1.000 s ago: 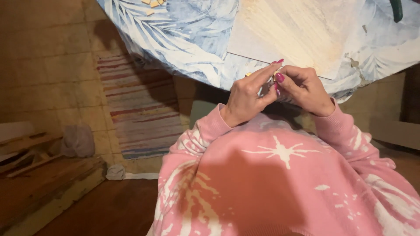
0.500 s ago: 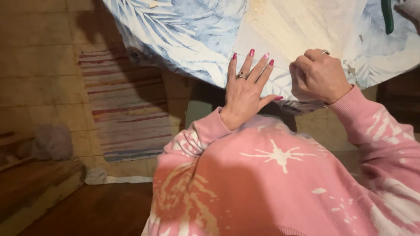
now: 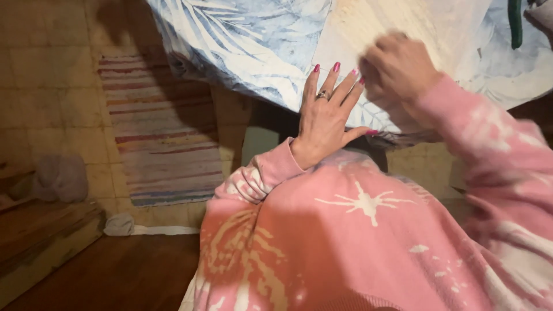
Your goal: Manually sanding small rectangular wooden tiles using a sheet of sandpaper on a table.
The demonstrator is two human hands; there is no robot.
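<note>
You're pressing your left hand [image 3: 325,124] flat, fingers spread and gripping nothing, on the leaf-print cloth [image 3: 259,46] at the table's near edge while your right hand [image 3: 397,72], blurred, is looking clenched beside it; keep that palm anchoring.

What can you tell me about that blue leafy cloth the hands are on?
The cloth looks like thin fabric, printed with pale blue and white palm-like leaves; one patch is plain cream. It lies spread over a raised surface, its edge hanging down. The left hand presses flat on it, fingers spread. The right hand, blurred, is on it nearby.
</note>
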